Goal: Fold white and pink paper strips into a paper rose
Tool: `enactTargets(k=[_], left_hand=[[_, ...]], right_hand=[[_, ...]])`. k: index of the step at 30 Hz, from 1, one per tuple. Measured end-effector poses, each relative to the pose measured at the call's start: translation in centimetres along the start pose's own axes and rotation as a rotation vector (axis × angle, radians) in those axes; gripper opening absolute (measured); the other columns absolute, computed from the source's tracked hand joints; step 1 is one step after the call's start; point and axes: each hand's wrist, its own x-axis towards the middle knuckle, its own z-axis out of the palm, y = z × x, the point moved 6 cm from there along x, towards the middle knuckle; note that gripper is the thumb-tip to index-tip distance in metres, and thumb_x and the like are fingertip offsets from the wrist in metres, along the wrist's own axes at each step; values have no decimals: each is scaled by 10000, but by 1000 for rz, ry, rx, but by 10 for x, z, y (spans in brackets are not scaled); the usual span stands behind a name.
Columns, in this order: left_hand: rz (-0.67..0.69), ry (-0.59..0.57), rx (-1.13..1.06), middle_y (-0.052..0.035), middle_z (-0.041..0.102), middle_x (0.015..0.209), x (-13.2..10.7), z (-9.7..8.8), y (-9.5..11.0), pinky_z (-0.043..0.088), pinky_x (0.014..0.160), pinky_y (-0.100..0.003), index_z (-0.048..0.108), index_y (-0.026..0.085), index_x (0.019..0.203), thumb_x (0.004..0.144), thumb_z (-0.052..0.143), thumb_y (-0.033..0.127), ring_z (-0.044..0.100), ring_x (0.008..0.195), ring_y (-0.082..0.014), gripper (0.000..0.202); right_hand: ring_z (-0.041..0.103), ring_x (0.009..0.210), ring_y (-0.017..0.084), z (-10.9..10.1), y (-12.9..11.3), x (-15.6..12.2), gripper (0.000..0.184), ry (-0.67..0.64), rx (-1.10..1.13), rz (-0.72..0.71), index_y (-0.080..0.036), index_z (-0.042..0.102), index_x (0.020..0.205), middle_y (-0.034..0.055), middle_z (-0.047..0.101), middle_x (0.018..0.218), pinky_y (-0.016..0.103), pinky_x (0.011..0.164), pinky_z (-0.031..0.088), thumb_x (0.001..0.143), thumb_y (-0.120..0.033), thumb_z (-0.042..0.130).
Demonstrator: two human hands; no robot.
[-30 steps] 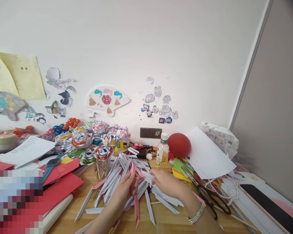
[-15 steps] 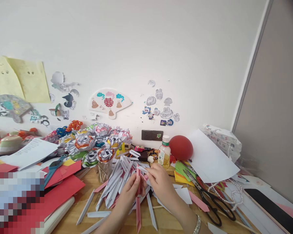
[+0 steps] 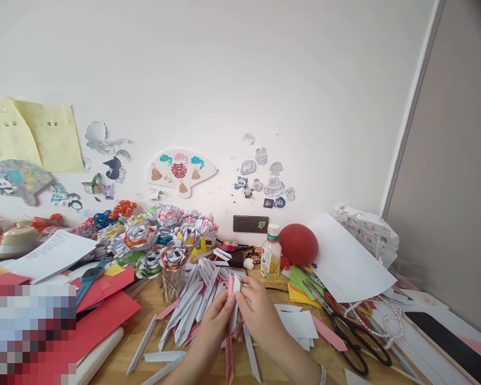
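Observation:
My left hand (image 3: pixel 218 314) is closed on a folded pink paper strip (image 3: pixel 231 282), gripped near its upper end. My right hand (image 3: pixel 256 306) pinches a folded white paper strip (image 3: pixel 237 285) that stands upright right against the pink one. Both hands meet at the two strips, thumbs close together. Whether the strips are joined is hidden by the fingers. Just behind and left of the hands lies a heap of folded white strips (image 3: pixel 188 305). Another pink strip (image 3: pixel 230 358) lies lengthwise below my left hand.
Paper flowers (image 3: pixel 140 235) crowd the back left, some in a clear cup (image 3: pixel 171 283). A bottle (image 3: pixel 271 254) and a red balloon (image 3: pixel 299 244) stand behind. Black scissors (image 3: pixel 347 326), a bead string (image 3: pixel 393 315) and a phone (image 3: pixel 451 342) lie right. Red paper (image 3: pixel 108 326) covers the left.
My right hand has come down and left against my left hand. The white strip has turned from slanting across the pink strip's top to standing upright beside it.

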Motion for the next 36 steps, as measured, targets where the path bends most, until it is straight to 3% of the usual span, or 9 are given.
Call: enactTargets(k=[4,9,16,20,24,27,30,33,36], left_hand=[[-84,-130,-54,59,499,464,-7,15,1,351,347,-192,472,176,724,744,518,475,399,292,-62,303],[-125,-160,-87,24,528,490,-16,24,11,373,404,-189,474,150,665,759,522,449,495,360,-81,317],[-268,-238,-225,53,479,548,-18,22,3,169,336,-131,502,148,776,741,575,404,318,343,-5,269],[-252,-252,-227,65,429,511,-19,21,3,222,349,-148,516,146,773,757,556,397,351,347,-21,254],[-237,-237,-245,54,444,526,-17,20,3,283,362,-164,520,149,757,771,541,384,387,360,-39,236],[-241,-242,-285,50,442,515,-16,20,2,283,364,-164,509,147,685,759,560,367,378,362,-41,237],[-214,-202,-307,34,466,502,-13,18,2,302,398,-166,520,137,650,745,584,349,395,390,-49,241],[-207,-171,-330,12,496,504,-12,17,3,328,448,-173,538,129,634,717,617,343,452,454,-75,243],[-212,-149,-336,-8,515,531,-13,18,4,365,514,-195,545,119,602,718,616,352,491,519,-99,269]], right_hand=[[465,1104,196,-6,5,3,419,-75,240,51,-235,432,1249,56,531,1188,346,950,326,831,-266,424],[600,798,167,0,13,1,405,-152,499,117,-263,493,1196,48,594,1076,326,736,471,812,-389,470],[589,766,151,4,27,4,469,-220,862,210,-206,537,1146,79,641,975,327,770,444,720,-385,621],[582,768,171,2,28,5,463,-239,708,146,-191,545,1143,68,647,885,338,760,441,733,-398,602],[537,830,199,-11,17,5,422,-169,193,-26,-231,498,1202,45,627,779,371,814,400,817,-402,474],[491,990,221,-16,7,2,525,-276,-4,-92,-237,370,1290,85,582,1033,368,876,366,812,-433,460],[245,1244,284,-15,2,-2,875,-455,-130,-109,-227,193,1358,91,303,1370,399,992,245,645,-488,628],[80,1298,294,-12,-1,-5,1063,-523,-242,-140,-216,59,1376,71,129,1437,414,1033,165,558,-491,681],[79,1298,287,-5,-2,-7,1111,-514,-287,-175,-203,6,1376,72,111,1440,410,1041,159,546,-480,690]])
